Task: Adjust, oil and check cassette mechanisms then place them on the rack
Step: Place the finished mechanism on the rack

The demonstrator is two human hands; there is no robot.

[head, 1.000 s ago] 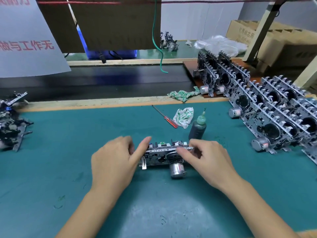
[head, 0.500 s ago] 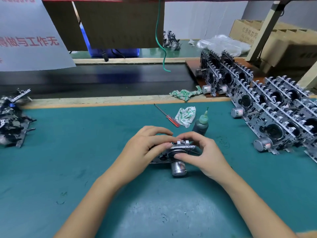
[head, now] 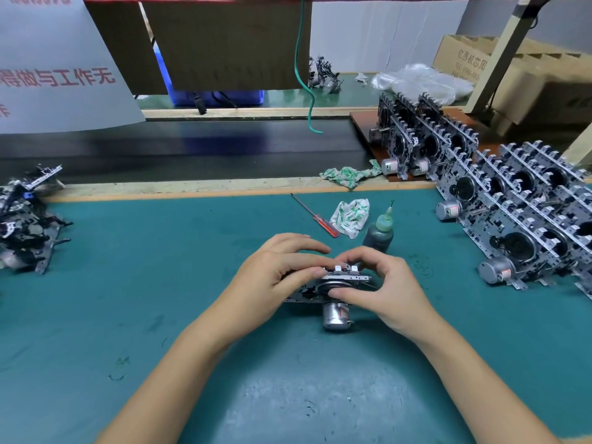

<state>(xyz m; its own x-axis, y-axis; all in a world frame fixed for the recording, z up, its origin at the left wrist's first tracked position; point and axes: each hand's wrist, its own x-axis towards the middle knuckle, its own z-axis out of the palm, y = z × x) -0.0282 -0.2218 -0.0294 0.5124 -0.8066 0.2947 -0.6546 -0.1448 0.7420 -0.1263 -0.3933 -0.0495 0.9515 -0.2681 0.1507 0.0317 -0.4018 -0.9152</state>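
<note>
Resting on the green mat [head: 160,315] at the near centre of the bench, a cassette mechanism [head: 333,285] sits between the person's two hands, its cylindrical motor [head: 334,315] projecting toward the viewer. The left hand [head: 275,277] covers the mechanism's left half, fingers extended across its top edge and thumb pressed to its near face, so the unit is gripped from that side. The right hand [head: 381,286] closes on the right end, with curled fingers arched over the top and the thumb laid along the front plate just above the motor. Just beyond the right hand stands a dark oil bottle [head: 379,233] with a green nozzle, upright on the mat. Beside it lie a crumpled cloth [head: 350,216] and a red-handled screwdriver [head: 315,216]. To the far left, a loose heap of unprocessed mechanisms [head: 25,219] sits at the mat's edge. To the right, rows of finished mechanisms [head: 528,219] stand on edge, motors toward the centre of the bench. Farther back, a second cloth [head: 347,174] lies on the wooden rail, with a black conveyor belt [head: 192,145] behind it.
</note>
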